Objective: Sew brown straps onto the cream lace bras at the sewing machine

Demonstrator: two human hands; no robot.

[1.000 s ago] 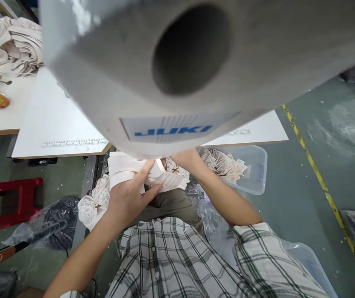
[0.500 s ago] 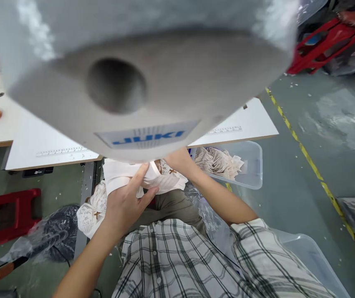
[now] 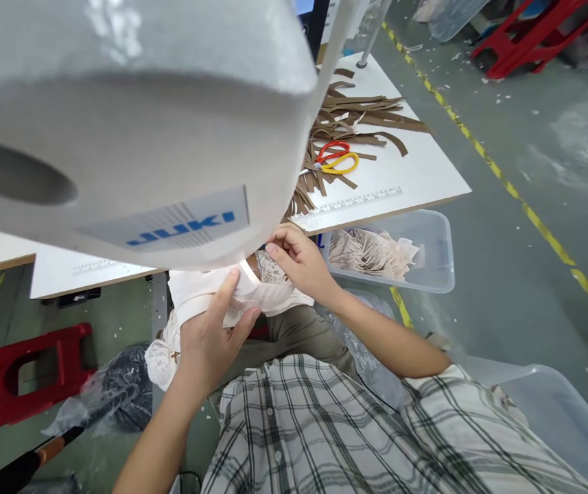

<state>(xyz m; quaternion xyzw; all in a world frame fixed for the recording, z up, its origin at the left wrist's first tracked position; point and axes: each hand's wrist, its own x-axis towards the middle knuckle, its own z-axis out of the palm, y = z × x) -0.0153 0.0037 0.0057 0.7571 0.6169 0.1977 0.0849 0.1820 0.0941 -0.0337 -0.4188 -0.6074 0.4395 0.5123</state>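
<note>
Our left hand (image 3: 207, 342) lies on the white cloth (image 3: 191, 287), thumb and pointing finger apart. Our right hand (image 3: 304, 265) curls by the lace (image 3: 271, 270); we cannot tell if it pinches anything.

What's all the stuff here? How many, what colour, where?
Sewing machine: one, whitish grey, top left
Tabletop: count unclear, white, beyond the hands
Strips: many, brown, on the tabletop's right
Scissors: one pair, red-and-yellow handles, on the strips
Bins: two, see-through, right side
Cloth pieces: several, pale beige, in the upper bin
Stools: two, red, left and top right
Wrapped bundle: one, dark, left floor
Floor tape: several, yellow-black, left and right
Lace: count unclear, white, garment's left
Garment: one, whitish, at the hands
Shirt: one, white plaid, bottom
Left hand: one, bare, on the garment
Right hand: one, bare, garment's right end
</note>
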